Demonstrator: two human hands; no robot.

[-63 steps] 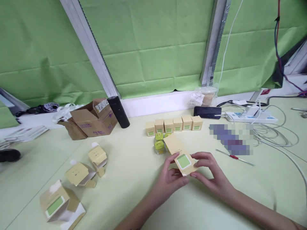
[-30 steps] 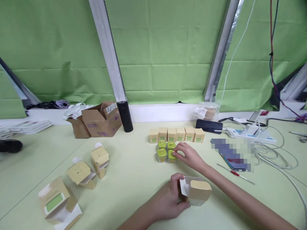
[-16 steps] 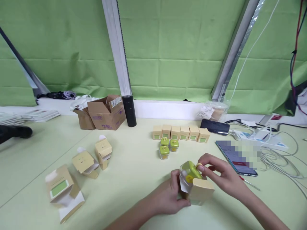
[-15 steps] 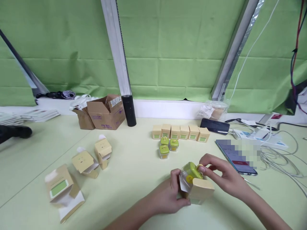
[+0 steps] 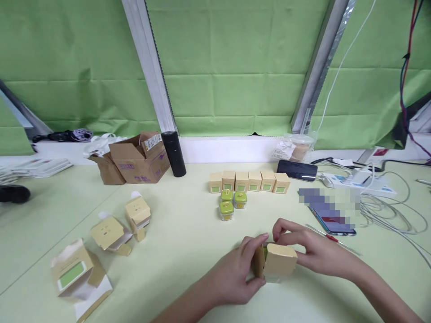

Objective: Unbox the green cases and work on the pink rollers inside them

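Note:
My left hand (image 5: 234, 273) grips a small tan cardboard box (image 5: 280, 260) from its left side, thumb low and fingers at the top edge. A raised flap faces me. Just a sliver of a green lid (image 5: 265, 251) shows inside; the rest of that container is hidden. Curled round the box's right and far edge is my right hand (image 5: 314, 249), its fingertips partly behind the flap. Beyond my hands stand three small clear containers with green lids (image 5: 226, 209). Behind them is a row of several closed tan boxes (image 5: 241, 181).
Opened tan boxes (image 5: 107, 232) lie at the left. A brown carton (image 5: 139, 161) and a black cylinder (image 5: 174, 154) stand at the back. On the right are a phone (image 5: 332, 220), a dark phone (image 5: 296, 170), a thin red-and-metal tool (image 5: 332, 238), a power strip (image 5: 363, 184) and loose cables (image 5: 387, 220).
The green-lidded container has gone down into the box my left hand holds. My right hand has let go of its yellow loop and moved to the box edge. The view has shifted slightly.

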